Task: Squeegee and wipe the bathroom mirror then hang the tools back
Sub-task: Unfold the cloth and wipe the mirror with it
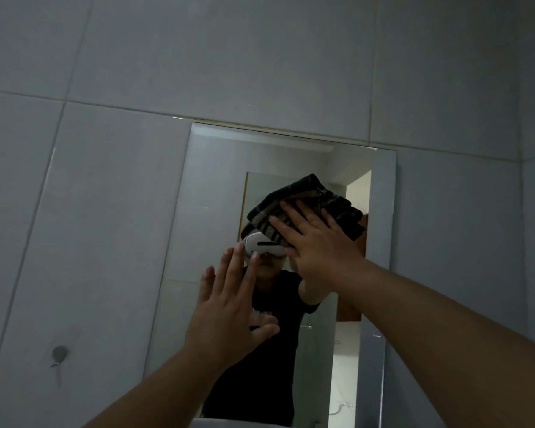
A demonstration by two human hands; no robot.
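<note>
Pressing a dark striped cloth (303, 205) flat against the upper middle of the mirror (217, 180), the right hand (315, 242) lies open, its fingers spread over the fabric. The left hand (229, 310) is open too and holds nothing, its palm toward the glass lower down, near the mirror's left edge. Left of the mirror, a small round hook (59, 353) sits on the tiled wall (260, 57).

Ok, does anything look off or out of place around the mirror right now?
Nothing looks damaged or spilled. The right hand presses a dark striped cloth flat on the mirror, and the left hand is spread open beside it. One wall hook on the tiles hangs empty.
</note>
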